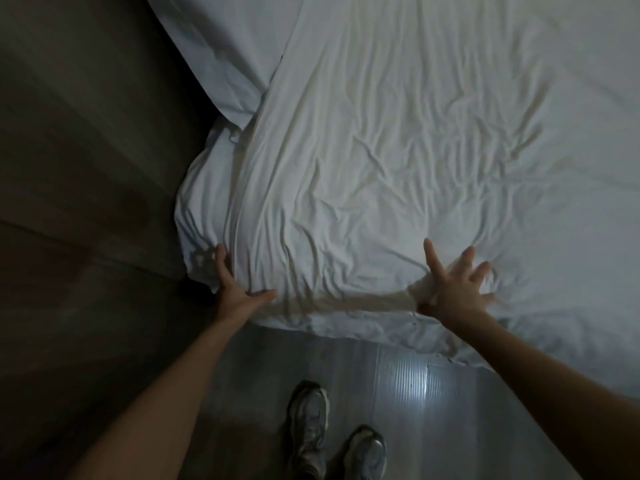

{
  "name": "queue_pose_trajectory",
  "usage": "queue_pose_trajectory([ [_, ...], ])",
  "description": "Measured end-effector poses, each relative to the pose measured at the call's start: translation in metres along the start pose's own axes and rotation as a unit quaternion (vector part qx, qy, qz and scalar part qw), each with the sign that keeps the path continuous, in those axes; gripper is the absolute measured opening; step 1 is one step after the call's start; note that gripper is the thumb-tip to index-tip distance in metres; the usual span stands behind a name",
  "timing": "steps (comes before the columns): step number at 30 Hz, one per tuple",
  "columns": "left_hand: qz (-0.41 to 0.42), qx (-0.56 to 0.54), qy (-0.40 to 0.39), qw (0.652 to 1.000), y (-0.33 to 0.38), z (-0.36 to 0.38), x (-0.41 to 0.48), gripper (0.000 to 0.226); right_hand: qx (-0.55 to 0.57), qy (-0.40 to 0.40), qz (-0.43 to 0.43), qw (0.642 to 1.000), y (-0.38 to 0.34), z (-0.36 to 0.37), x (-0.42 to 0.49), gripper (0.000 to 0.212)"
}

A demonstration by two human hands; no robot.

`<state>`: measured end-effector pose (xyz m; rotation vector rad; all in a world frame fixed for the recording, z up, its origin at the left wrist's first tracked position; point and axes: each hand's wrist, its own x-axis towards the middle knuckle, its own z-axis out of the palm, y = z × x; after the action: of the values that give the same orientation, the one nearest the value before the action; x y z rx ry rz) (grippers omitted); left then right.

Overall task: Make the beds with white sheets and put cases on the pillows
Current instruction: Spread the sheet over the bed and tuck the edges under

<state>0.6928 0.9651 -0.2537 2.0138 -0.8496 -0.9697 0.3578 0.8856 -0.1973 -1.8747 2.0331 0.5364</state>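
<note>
A wrinkled white sheet covers the bed and fills most of the view. My left hand presses against the sheet at the bed's near left corner, thumb spread to the right and fingers straight along the corner's side. My right hand lies flat on top of the sheet near the bed's front edge, fingers spread wide. Another white layer, smoother, shows at the upper left beyond the sheet's diagonal edge. The sheet's hem hangs over the front edge.
A dark wall or panel runs close along the bed's left side. The grey floor below holds a bright patch of light. My two feet in sneakers stand just in front of the bed.
</note>
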Motion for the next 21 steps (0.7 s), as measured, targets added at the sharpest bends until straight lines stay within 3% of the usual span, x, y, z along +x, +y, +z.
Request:
queue_pose_trajectory([
  [5,-0.110,0.089,-0.052,0.989,-0.020,-0.002,-0.032,0.070,0.011,-0.002,-0.008,1.000,0.000,-0.003,-0.002,0.120],
  [8,-0.159,0.070,-0.090,0.981,-0.022,-0.002,-0.052,0.047,0.021,-0.005,-0.025,0.999,0.005,-0.005,-0.007,0.113],
  [13,-0.223,0.047,-0.154,0.961,-0.020,-0.009,-0.109,0.043,0.043,-0.033,-0.085,0.995,0.016,-0.012,-0.029,0.098],
  [16,-0.218,0.025,-0.136,0.966,-0.012,-0.021,-0.139,0.046,0.114,-0.054,-0.137,0.983,0.013,-0.017,-0.059,0.091],
  [19,-0.213,-0.020,-0.111,0.970,0.021,-0.041,-0.169,0.046,0.090,-0.081,-0.198,0.973,0.012,-0.017,-0.103,0.104],
  [21,-0.208,-0.066,-0.081,0.973,0.046,-0.055,-0.185,0.043,0.059,-0.148,-0.255,0.954,0.013,-0.017,-0.143,0.115],
])
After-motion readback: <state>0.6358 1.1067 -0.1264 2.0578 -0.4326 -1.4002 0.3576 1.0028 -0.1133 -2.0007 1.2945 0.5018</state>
